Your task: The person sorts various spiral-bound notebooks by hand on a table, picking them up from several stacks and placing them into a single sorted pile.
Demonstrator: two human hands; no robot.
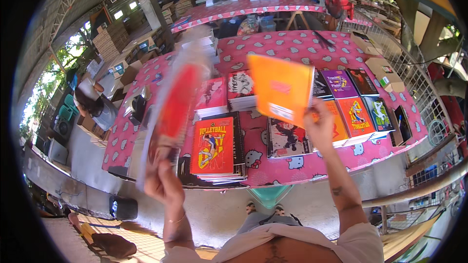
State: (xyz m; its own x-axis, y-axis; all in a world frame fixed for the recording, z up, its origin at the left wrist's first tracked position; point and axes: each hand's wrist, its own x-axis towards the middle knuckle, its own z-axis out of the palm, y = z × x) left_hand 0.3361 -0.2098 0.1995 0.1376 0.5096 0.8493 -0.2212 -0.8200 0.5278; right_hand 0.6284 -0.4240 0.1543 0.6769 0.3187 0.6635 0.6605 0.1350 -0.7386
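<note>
Left hand: gripping blurred flat red item | right hand: pinching orange rectangular notebook | step: probably collating | next: needs edges lined up

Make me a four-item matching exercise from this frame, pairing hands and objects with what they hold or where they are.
1. Left hand
2. Right hand
3. Purple notebook
4. Red fan

A. Between two dark-covered notebooks
B. Holding an orange notebook
C. Beyond the far edge of the pink-covered table
D. Holding a blurred red item

Pairs: 1-D, 2-B, 3-A, 4-C
</note>
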